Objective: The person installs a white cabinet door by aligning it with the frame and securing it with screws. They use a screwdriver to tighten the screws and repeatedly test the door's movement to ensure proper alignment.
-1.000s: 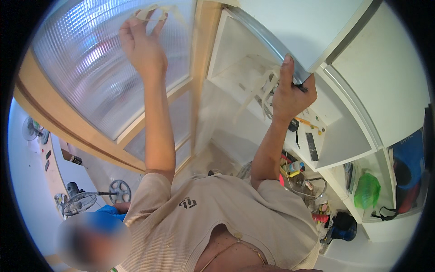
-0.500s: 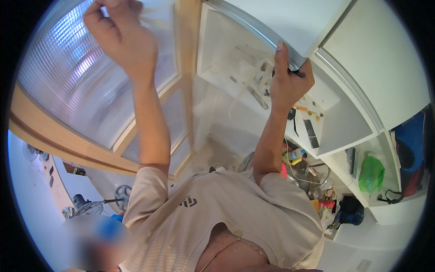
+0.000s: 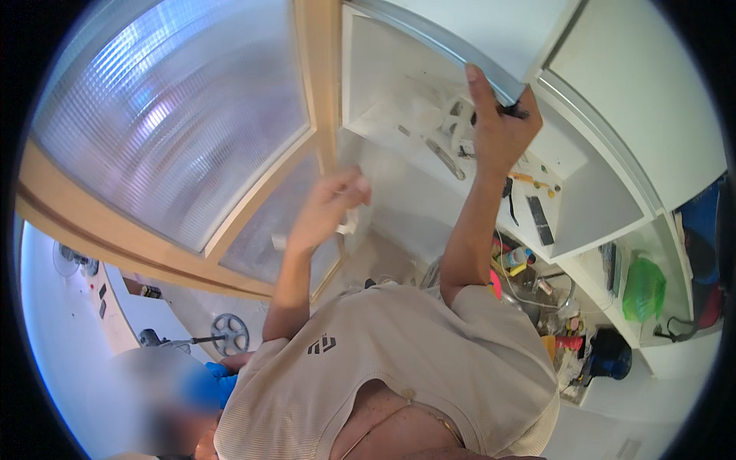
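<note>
My right hand is raised to the lower corner of a white cabinet door. Its thumb lies along the metal edge strip, and its fingers close round the corner. A small dark piece shows at the palm, its kind unclear. Lower down, in front of a wood-framed door, my left hand is smeared by motion, with its fingers seemingly drawn together. A crumpled whitish strip hangs beside it, apparently from the fingers.
The wood-framed door with ribbed glass stands at left. Beneath the cabinet, a white shelf bears loose tools and small parts. A green bag and assorted clutter lie at right. Another person is at lower left, near a fan.
My left hand has dropped from high on the ribbed glass down and to the right, with the pale strip. My right hand keeps its hold on the cabinet door's corner.
</note>
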